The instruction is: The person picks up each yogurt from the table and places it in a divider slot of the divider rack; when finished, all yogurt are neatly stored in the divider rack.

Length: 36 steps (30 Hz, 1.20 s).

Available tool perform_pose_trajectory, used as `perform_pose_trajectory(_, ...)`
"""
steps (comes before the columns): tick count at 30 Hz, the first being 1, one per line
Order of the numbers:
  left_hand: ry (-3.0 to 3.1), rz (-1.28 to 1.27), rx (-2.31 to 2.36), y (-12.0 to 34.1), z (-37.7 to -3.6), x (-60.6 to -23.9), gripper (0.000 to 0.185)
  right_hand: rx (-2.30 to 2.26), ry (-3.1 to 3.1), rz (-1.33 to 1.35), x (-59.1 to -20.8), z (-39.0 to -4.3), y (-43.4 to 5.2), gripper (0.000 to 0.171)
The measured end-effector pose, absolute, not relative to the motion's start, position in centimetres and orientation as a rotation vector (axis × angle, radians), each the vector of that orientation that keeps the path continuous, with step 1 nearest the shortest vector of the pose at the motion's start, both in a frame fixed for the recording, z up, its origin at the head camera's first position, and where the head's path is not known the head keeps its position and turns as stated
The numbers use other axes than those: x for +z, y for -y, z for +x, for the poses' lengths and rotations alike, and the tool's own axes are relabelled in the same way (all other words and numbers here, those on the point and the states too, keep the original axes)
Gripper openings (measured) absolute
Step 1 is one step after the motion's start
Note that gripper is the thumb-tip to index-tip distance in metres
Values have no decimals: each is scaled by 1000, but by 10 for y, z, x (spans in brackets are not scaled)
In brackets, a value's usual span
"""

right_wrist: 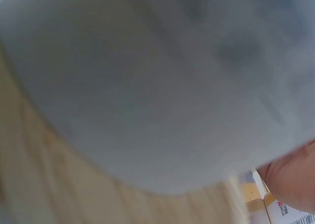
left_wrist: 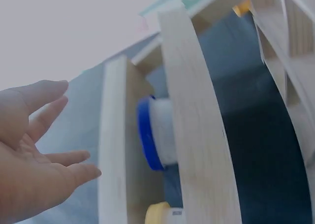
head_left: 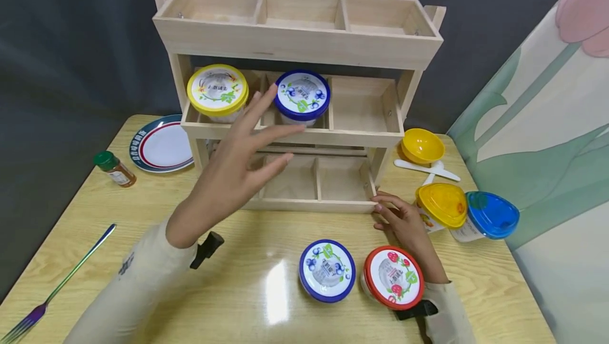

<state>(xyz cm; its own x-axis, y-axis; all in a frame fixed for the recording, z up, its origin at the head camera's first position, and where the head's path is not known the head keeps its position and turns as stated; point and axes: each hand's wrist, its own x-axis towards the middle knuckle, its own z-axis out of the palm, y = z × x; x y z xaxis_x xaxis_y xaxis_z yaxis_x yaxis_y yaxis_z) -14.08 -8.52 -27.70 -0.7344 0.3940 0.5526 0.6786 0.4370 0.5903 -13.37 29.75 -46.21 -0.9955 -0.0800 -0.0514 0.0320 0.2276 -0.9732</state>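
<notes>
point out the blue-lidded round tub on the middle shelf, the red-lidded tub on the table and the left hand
blue-lidded round plastic tub (head_left: 302, 95), head view, lid centre
red-lidded round plastic tub (head_left: 393, 276), head view, lid centre
left hand (head_left: 233, 167), head view, back of hand

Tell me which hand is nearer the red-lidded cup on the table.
Right. The right hand rests on the table just behind the red-lidded cup, fingers at the wooden rack's base. The left hand is raised, open, before the rack's middle shelf, well away.

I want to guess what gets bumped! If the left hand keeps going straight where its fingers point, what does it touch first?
Probably the blue-lidded cup in the rack's middle shelf. The left hand is open, fingers aimed up toward it; the yellow-lidded cup sits just left. Depth is hard to judge.
</notes>
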Motion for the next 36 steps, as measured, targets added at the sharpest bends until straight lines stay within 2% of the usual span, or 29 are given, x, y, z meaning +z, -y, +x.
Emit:
perform_pose_trajectory(5,2320,-1046,-1362,91,-101,-291,41,-1892,-2399,-51,-461,-134,-297,34)
perform_pose_trajectory(14,2462,-1207,-1552,90,-55,-353,45,-1897,-2389,-27,-459,-134,-296,35)
perform_pose_trajectory(24,2591,-1261,-1533,71,-44,-410,45,-1888,-2385,-21,-458,-134,-297,37)
perform_pose_trajectory(29,2723,-1206,-1550,63,-43,-423,44,-1910,-2368,-18,-459,-134,-296,36)
perform_pose_trajectory(36,2830,-1053,-1810,56,-43,-432,32,-1909,-2364,-7,-459,-135,-296,36)
